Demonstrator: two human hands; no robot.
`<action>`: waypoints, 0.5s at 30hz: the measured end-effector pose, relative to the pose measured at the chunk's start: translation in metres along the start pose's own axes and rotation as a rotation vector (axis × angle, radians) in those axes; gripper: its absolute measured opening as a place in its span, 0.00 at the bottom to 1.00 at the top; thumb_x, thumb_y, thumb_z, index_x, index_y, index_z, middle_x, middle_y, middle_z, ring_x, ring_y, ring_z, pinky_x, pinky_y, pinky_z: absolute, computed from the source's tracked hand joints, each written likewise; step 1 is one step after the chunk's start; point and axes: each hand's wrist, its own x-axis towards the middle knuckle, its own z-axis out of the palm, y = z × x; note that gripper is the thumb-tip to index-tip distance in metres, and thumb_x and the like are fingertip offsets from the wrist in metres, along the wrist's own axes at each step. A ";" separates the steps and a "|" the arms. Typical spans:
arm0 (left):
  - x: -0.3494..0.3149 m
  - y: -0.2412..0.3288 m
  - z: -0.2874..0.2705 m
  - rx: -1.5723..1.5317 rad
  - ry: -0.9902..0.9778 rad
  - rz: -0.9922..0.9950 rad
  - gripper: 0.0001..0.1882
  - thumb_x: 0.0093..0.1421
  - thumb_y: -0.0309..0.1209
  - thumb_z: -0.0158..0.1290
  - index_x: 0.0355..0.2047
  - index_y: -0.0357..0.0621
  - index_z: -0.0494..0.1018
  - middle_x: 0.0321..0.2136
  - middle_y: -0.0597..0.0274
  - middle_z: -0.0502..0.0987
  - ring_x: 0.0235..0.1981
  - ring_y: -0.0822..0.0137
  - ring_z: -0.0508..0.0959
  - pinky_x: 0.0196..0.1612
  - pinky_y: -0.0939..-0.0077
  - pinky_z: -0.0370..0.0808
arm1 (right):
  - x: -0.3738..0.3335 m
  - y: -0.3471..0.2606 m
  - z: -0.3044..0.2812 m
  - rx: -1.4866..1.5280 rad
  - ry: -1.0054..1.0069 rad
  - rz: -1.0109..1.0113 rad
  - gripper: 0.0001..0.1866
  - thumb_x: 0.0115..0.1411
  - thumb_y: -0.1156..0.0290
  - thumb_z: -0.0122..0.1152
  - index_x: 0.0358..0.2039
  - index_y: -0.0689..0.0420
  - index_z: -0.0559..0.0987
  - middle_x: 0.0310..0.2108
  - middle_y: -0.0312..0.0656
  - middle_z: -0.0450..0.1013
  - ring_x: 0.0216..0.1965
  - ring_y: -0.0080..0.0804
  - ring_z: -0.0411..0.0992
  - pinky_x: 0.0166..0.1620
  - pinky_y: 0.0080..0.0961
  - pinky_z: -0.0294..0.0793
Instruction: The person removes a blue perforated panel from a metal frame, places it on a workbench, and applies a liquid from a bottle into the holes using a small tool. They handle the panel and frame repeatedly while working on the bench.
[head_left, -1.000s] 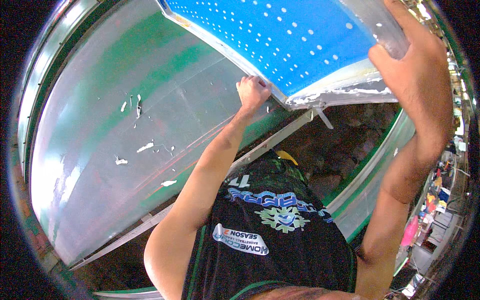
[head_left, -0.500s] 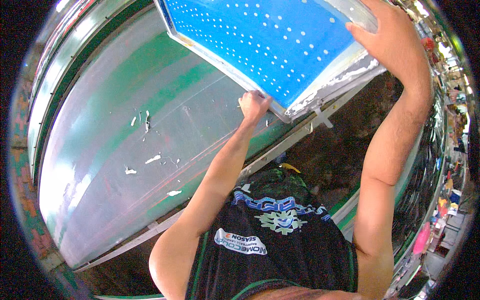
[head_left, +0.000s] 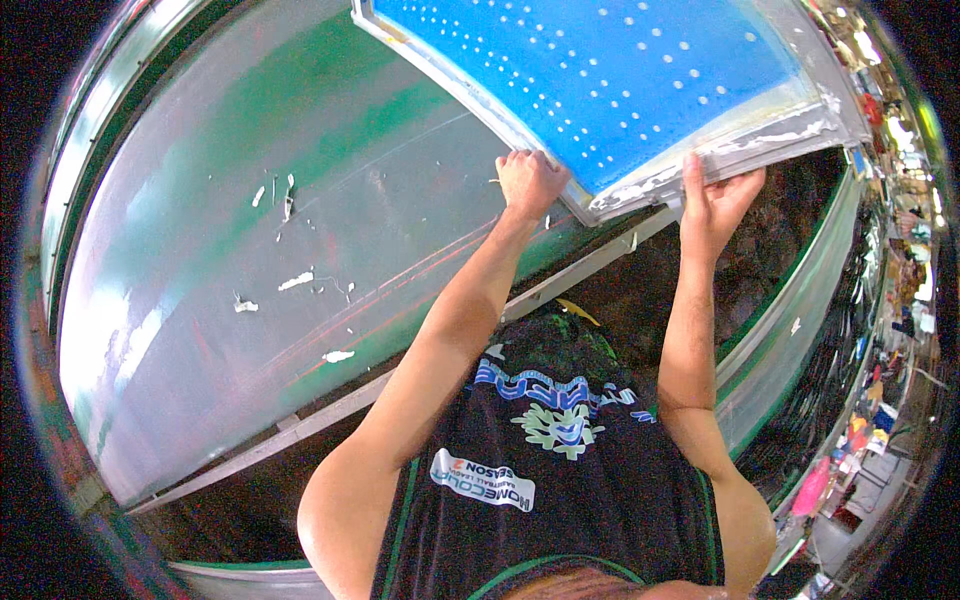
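A screen-printing frame (head_left: pixel 640 90) with a blue mesh, rows of white dots and a pale, tape-smeared rim is tilted over the far side of the table. My left hand (head_left: pixel 533 182) is closed round its left rim, close to the nearest corner. Along the near right rim, my right hand (head_left: pixel 715 205) grips with the thumb on the upper face and the fingers reaching under the edge. The frame's far end runs out of the picture.
A long grey table (head_left: pixel 330 240) with green stains stretches to the left, scattered with white scraps (head_left: pixel 296 281). A pale rail (head_left: pixel 290 435) follows its near edge. To the right stands another long surface (head_left: pixel 785 350), with black sheeting and mixed clutter beyond.
My right hand has come down from the frame's far right side to its near right rim. The frame has shifted slightly to the right, my left hand moving with it.
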 end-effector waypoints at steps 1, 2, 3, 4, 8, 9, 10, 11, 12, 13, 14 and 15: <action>0.000 -0.001 -0.001 0.000 0.017 0.007 0.20 0.49 0.47 0.60 0.24 0.40 0.83 0.27 0.49 0.82 0.35 0.51 0.82 0.45 0.53 0.70 | -0.010 0.008 -0.002 0.001 -0.024 0.067 0.36 0.61 0.73 0.74 0.62 0.67 0.61 0.56 0.53 0.71 0.58 0.40 0.71 0.62 0.38 0.70; 0.001 -0.001 -0.003 0.007 0.015 0.015 0.21 0.49 0.49 0.61 0.24 0.40 0.83 0.27 0.49 0.83 0.34 0.50 0.82 0.45 0.53 0.71 | -0.018 0.014 -0.004 -0.018 -0.026 0.172 0.37 0.61 0.71 0.75 0.61 0.66 0.61 0.55 0.53 0.70 0.57 0.39 0.71 0.62 0.38 0.70; 0.002 -0.001 -0.004 0.016 -0.001 0.022 0.21 0.49 0.50 0.62 0.23 0.41 0.83 0.27 0.50 0.83 0.32 0.49 0.82 0.45 0.52 0.71 | -0.022 0.018 -0.005 -0.055 -0.052 0.116 0.37 0.60 0.71 0.75 0.61 0.66 0.61 0.55 0.53 0.70 0.56 0.39 0.71 0.61 0.38 0.71; 0.003 0.000 -0.004 0.038 -0.032 0.029 0.21 0.51 0.49 0.60 0.23 0.41 0.83 0.27 0.49 0.84 0.32 0.50 0.83 0.44 0.52 0.71 | -0.023 0.022 -0.005 -0.109 -0.057 0.089 0.37 0.60 0.71 0.75 0.60 0.66 0.61 0.54 0.53 0.70 0.55 0.39 0.72 0.61 0.38 0.71; 0.007 0.003 -0.003 0.104 -0.091 0.092 0.21 0.55 0.48 0.57 0.24 0.42 0.84 0.25 0.51 0.84 0.31 0.51 0.83 0.44 0.52 0.71 | -0.021 0.023 0.001 -0.226 0.008 -0.040 0.37 0.59 0.67 0.76 0.59 0.68 0.62 0.49 0.54 0.72 0.52 0.44 0.75 0.56 0.40 0.75; 0.006 0.004 -0.002 0.097 -0.119 0.111 0.20 0.56 0.48 0.56 0.24 0.43 0.84 0.24 0.51 0.84 0.31 0.51 0.83 0.44 0.52 0.71 | -0.023 0.023 0.003 -0.301 0.008 -0.078 0.38 0.59 0.65 0.77 0.58 0.68 0.62 0.49 0.56 0.73 0.51 0.47 0.75 0.55 0.42 0.75; 0.007 0.006 -0.001 0.099 -0.126 0.133 0.20 0.57 0.48 0.56 0.24 0.44 0.84 0.24 0.51 0.84 0.30 0.51 0.83 0.44 0.51 0.71 | -0.024 0.022 0.005 -0.349 0.003 -0.079 0.38 0.59 0.64 0.76 0.58 0.68 0.62 0.49 0.58 0.72 0.51 0.50 0.76 0.55 0.43 0.75; 0.007 0.007 0.001 0.102 -0.145 0.161 0.20 0.58 0.47 0.56 0.24 0.44 0.85 0.24 0.51 0.84 0.30 0.51 0.83 0.44 0.51 0.71 | -0.026 0.022 0.005 -0.400 0.000 -0.077 0.38 0.59 0.63 0.76 0.58 0.68 0.62 0.49 0.59 0.72 0.51 0.52 0.76 0.54 0.44 0.75; 0.008 0.007 0.003 0.107 -0.145 0.164 0.20 0.58 0.47 0.55 0.24 0.45 0.85 0.24 0.52 0.84 0.30 0.51 0.84 0.45 0.51 0.71 | -0.027 0.021 0.005 -0.452 0.008 -0.077 0.38 0.59 0.63 0.76 0.57 0.69 0.62 0.49 0.61 0.72 0.50 0.55 0.76 0.54 0.45 0.75; 0.009 0.007 0.005 0.111 -0.155 0.173 0.19 0.59 0.47 0.55 0.25 0.46 0.85 0.25 0.52 0.84 0.30 0.51 0.84 0.45 0.51 0.72 | -0.027 0.022 0.004 -0.466 0.011 -0.097 0.36 0.60 0.62 0.75 0.56 0.68 0.63 0.49 0.63 0.72 0.50 0.58 0.76 0.53 0.46 0.75; 0.009 0.006 0.007 0.120 -0.183 0.174 0.19 0.60 0.47 0.55 0.25 0.47 0.85 0.25 0.52 0.84 0.30 0.51 0.84 0.45 0.50 0.72 | -0.026 0.022 0.004 -0.449 0.007 -0.087 0.35 0.60 0.62 0.75 0.55 0.68 0.64 0.48 0.63 0.73 0.48 0.58 0.76 0.52 0.46 0.75; 0.011 0.005 0.009 0.128 -0.179 0.176 0.19 0.60 0.47 0.55 0.25 0.47 0.85 0.25 0.52 0.84 0.31 0.51 0.85 0.45 0.49 0.73 | -0.025 0.022 0.003 -0.428 0.015 -0.080 0.34 0.60 0.61 0.75 0.54 0.68 0.65 0.47 0.62 0.73 0.47 0.58 0.76 0.52 0.46 0.75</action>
